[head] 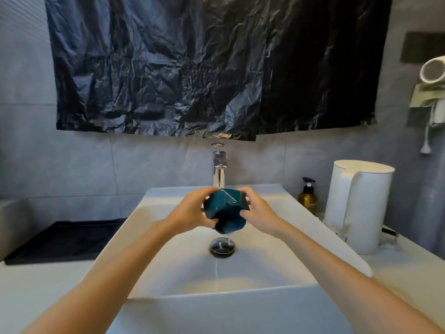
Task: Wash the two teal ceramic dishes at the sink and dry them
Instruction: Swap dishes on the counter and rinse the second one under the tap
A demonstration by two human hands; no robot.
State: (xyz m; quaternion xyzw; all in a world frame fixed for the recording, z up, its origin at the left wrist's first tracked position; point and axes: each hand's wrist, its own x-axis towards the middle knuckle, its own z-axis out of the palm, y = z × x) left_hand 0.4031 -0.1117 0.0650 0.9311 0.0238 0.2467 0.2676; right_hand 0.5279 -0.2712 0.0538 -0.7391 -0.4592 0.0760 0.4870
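Observation:
Both my hands hold teal ceramic dishes [226, 209] over the white sink [240, 268], just below the chrome tap [218, 168]. The teal pieces overlap and look tilted; I cannot tell them apart clearly. My left hand [191, 210] grips them from the left, fingers curled over the top edge and thumb underneath. My right hand [258, 210] grips them from the right. A thin stream of water drips off the lower teal edge toward the drain [222, 247].
A black tray or mat [65, 239] lies on the counter left of the sink. At the right stand an amber pump bottle [308, 196] and a white kettle [358, 206]. A black plastic sheet [204, 66] hangs on the wall above. A white hair dryer [433, 71] is mounted at far right.

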